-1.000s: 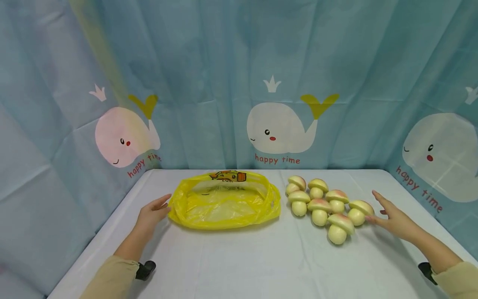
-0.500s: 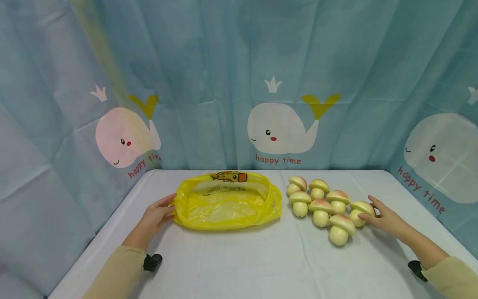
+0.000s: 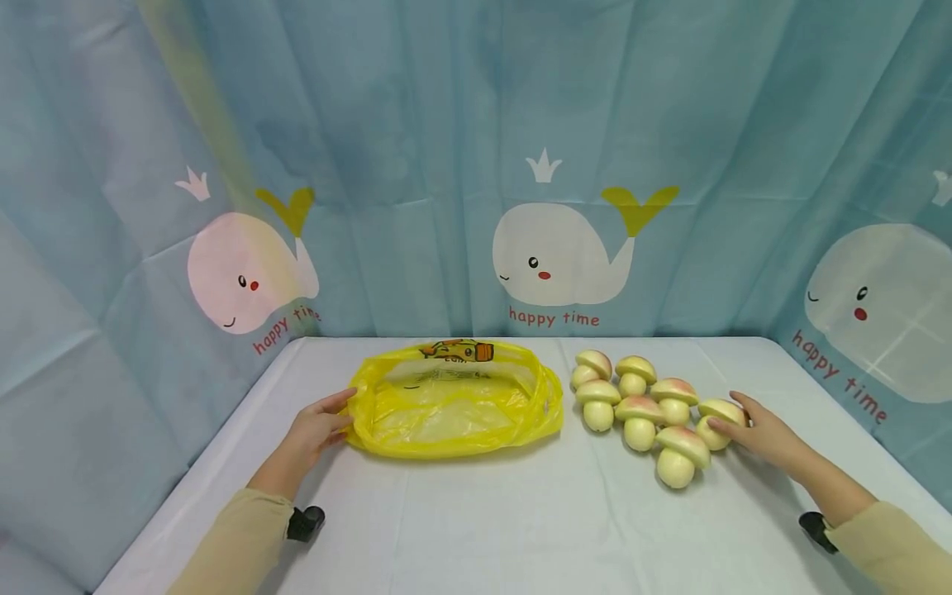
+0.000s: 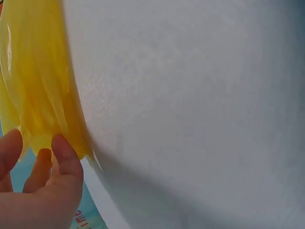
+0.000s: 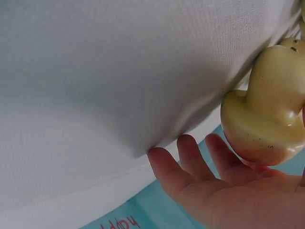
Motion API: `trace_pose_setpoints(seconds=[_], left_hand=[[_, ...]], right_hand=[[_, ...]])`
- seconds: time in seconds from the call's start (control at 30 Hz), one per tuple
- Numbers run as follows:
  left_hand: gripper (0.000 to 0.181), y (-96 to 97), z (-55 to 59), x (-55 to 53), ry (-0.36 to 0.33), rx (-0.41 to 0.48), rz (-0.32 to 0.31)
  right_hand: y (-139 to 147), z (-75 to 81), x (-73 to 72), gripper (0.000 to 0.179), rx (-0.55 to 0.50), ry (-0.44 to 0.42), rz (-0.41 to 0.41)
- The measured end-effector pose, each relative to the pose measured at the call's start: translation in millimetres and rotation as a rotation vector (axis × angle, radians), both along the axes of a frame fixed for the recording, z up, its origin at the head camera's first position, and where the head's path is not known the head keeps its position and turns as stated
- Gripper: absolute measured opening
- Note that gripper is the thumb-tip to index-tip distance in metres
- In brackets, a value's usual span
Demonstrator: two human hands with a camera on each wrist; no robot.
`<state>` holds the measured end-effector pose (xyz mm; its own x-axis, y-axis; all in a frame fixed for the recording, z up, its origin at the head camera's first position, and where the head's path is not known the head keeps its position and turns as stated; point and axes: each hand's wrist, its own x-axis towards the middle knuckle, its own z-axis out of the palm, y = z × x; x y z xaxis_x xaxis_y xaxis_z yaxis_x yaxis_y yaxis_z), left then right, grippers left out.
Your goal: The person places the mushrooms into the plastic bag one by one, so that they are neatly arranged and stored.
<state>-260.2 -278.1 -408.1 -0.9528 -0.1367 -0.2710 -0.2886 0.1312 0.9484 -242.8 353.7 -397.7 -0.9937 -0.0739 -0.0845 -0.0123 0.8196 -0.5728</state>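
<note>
A yellow plastic bag lies on the table with its mouth spread wide. At its left edge, my left hand touches the plastic with fingers apart; in the left wrist view the fingers are at the yellow folds. Several toy mushrooms, pale yellow with pink-tinged caps, lie right of the bag. My right hand is around the rightmost mushroom, thumb in front and a finger behind. In the right wrist view that mushroom is beside the hand, most of the thumb being out of frame.
A white cloth covers the table. Blue curtains with printed whales stand along the back and sides. Another mushroom lies just left of my right hand, close to the held one.
My right hand has moved left, bringing thumb and finger around the rightmost mushroom. My left hand has shifted right against the bag, whose left edge has been nudged right.
</note>
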Motion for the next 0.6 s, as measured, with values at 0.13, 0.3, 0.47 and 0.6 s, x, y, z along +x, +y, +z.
trace_pose_setpoints(seconds=[0.13,0.3,0.47,0.6], left_hand=[[0.058,0.3,-0.4,-1.0,0.001,0.009,0.042],[0.056,4.5,1.5,-4.8,0.033,0.038,0.060],[0.056,9.1,1.0,-7.5,0.047,0.047,0.059],[0.056,10.5,0.3,-8.1,0.034,0.044,0.046]], right_hand=[[-1,0.2,-0.3,0.091,-0.004,0.001,0.004],[0,0.6,0.6,0.084,0.028,0.015,-0.003],[1,3.2,1.8,0.080,-0.003,0.006,-0.018],[2,5.1,1.2,0.082,-0.042,-0.010,-0.029]])
